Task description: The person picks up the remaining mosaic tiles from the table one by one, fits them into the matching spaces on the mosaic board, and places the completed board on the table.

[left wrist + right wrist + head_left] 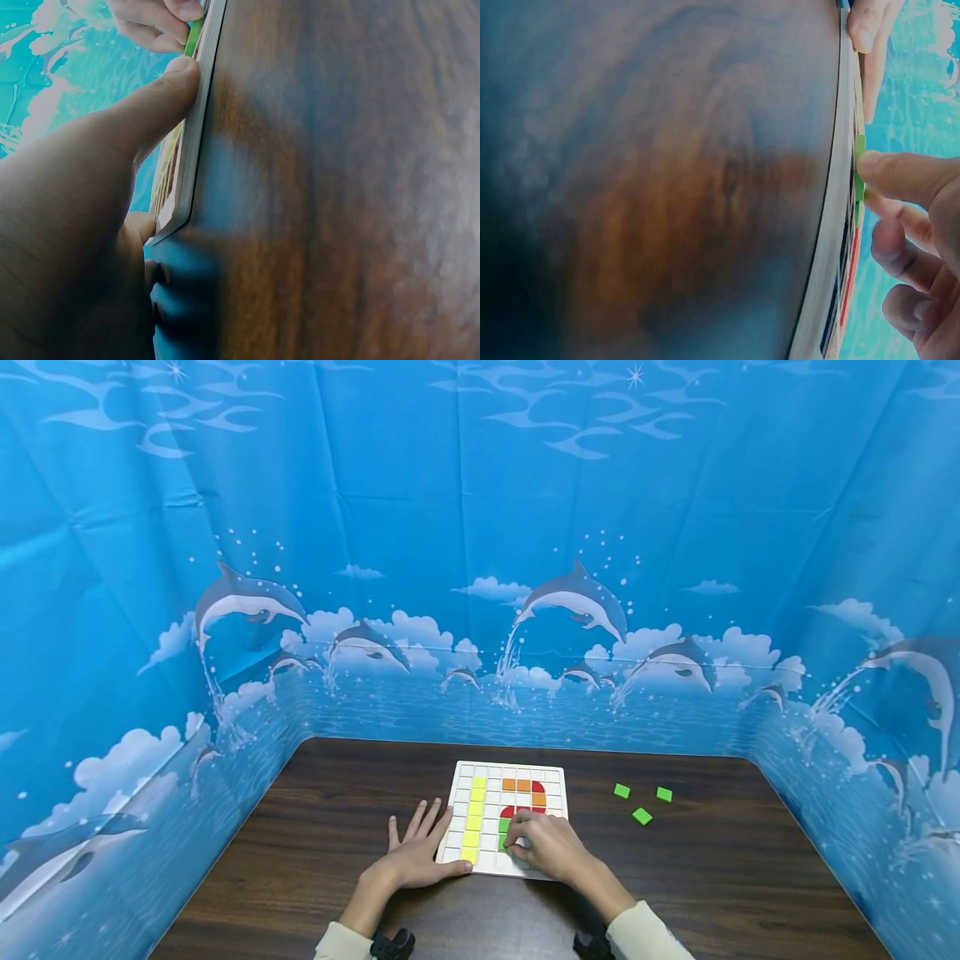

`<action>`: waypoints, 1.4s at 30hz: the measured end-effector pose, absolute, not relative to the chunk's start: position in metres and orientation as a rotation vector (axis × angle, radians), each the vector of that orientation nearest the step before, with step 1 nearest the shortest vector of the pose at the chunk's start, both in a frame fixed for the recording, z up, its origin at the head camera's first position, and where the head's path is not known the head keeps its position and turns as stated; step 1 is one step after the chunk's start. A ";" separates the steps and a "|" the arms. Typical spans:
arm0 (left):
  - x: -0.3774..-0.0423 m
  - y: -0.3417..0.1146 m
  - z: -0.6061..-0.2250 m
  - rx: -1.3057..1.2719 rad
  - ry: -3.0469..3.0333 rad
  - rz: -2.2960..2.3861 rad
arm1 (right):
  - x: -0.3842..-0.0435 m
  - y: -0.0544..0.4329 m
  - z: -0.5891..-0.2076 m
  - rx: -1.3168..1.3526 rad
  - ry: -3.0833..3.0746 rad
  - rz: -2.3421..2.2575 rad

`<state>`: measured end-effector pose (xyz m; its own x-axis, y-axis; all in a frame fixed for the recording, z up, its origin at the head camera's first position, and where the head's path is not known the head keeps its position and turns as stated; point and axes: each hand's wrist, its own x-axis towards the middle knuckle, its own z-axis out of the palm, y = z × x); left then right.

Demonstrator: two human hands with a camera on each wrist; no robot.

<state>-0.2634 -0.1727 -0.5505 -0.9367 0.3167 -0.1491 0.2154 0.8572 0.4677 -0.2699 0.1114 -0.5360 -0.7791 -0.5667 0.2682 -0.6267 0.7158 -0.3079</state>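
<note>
A white square grid board [489, 770] lies on the table, bearing a column of yellow tiles [475, 808] and a curved shape of orange tiles [509, 785], red tiles [538, 787] and green tiles [504, 825]. With fingers spread, my left hand [417, 857] rests along the board's left edge, its thumb at the front edge. Over the front half of the board, my right hand [551, 845] pinches a green square tile [860, 169] at the lower end of the green column. In the left wrist view this green tile [193, 37] stands just above the board's surface, partly hidden by fingers.
Three loose green tiles, a left one [622, 791], a right one [664, 794] and a nearer one [642, 816], lie on the dark wooden table [720, 860] to the board's right. A blue dolphin-print curtain [465, 568] encloses the table's back and sides.
</note>
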 end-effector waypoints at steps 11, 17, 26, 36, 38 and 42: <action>-0.267 -0.176 -0.566 0.444 2.853 0.663 | -0.268 0.111 -0.532 1.040 -2.766 0.513; -0.267 -0.177 -0.566 0.459 2.860 0.664 | -0.267 0.112 -0.531 1.017 -2.792 0.513; -0.266 -0.176 -0.563 0.465 2.849 0.700 | -0.264 0.115 -0.530 1.023 -2.797 0.508; -0.267 -0.176 -0.563 0.472 2.842 0.710 | -0.261 0.131 -0.527 0.945 -2.815 0.549; -0.265 -0.174 -0.555 0.463 2.824 0.709 | -0.261 0.137 -0.525 0.925 -2.808 0.550; -0.261 -0.173 -0.545 0.437 2.797 0.709 | -0.259 0.149 -0.522 0.876 -2.790 0.579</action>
